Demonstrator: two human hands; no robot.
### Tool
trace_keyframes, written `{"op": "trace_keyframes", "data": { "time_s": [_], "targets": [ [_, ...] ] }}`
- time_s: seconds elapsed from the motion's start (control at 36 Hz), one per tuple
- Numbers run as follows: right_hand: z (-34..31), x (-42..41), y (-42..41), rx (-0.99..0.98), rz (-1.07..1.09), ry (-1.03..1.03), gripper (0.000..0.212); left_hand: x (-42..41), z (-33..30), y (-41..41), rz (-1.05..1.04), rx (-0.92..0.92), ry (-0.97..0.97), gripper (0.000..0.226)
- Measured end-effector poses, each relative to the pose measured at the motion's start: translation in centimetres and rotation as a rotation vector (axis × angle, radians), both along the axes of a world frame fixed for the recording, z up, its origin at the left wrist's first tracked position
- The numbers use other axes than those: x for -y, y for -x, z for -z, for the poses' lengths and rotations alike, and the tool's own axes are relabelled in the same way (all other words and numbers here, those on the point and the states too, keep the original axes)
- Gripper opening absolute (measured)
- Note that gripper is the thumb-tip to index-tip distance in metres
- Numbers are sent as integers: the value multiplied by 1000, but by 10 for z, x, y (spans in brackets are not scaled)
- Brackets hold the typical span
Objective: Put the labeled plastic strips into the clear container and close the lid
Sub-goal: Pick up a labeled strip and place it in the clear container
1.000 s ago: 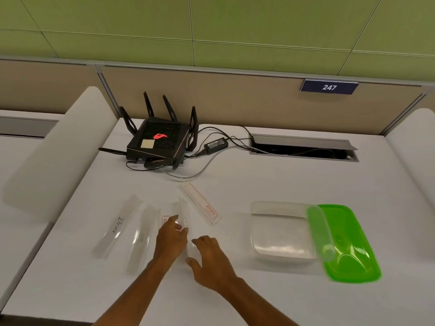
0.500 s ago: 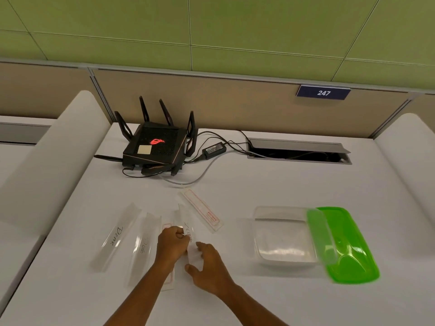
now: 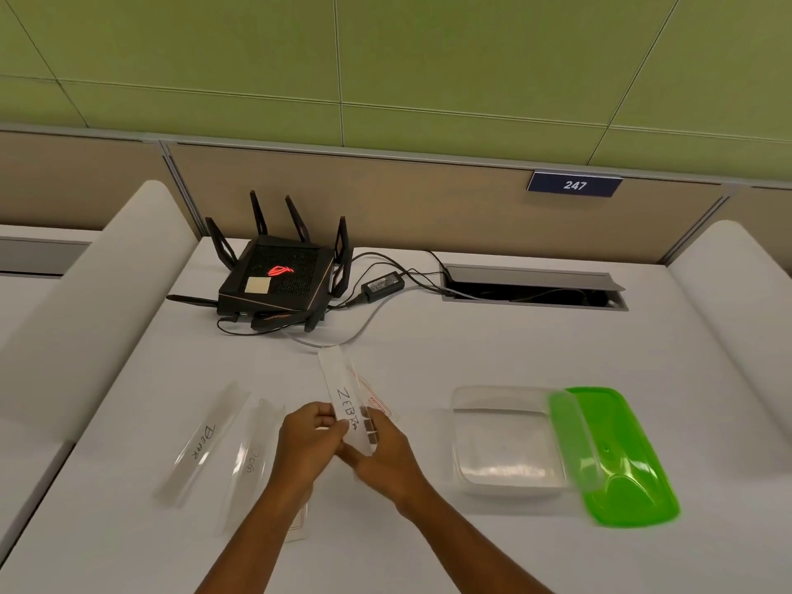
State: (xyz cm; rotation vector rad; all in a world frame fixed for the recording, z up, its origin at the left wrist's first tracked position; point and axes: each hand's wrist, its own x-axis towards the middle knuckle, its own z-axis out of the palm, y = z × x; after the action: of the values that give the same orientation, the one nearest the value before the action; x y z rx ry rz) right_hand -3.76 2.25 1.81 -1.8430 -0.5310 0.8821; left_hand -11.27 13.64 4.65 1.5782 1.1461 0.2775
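Just above the white surface [image 3: 428, 349], left hand [image 3: 310, 439] and right hand [image 3: 388, 454] together pinch the "ZEBRA" strip [image 3: 343, 396]; next, probably carrying it to the open clear container [image 3: 505, 439] right of the right hand.

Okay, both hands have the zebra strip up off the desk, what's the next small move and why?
Probably carry the zebra strip rightward and lower it into the clear container. Both the left hand and right hand hold it, and the container sits open, the green lid under its right edge.
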Motion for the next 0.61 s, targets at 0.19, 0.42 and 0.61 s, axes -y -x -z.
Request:
{"op": "trace_keyframes", "data": {
  "time_s": [0.19, 0.42, 0.61],
  "targets": [
    [-26, 15, -31, 36, 40, -70, 60, 12, -24, -18, 30, 123, 28, 18],
    [-46, 47, -73, 115, 28, -88, 52, 42, -50, -47, 82, 232, 31, 21],
    [-65, 87, -111, 256, -21, -67, 60, 72, -62, -73, 138, 311, 79, 17]
  ]
}}
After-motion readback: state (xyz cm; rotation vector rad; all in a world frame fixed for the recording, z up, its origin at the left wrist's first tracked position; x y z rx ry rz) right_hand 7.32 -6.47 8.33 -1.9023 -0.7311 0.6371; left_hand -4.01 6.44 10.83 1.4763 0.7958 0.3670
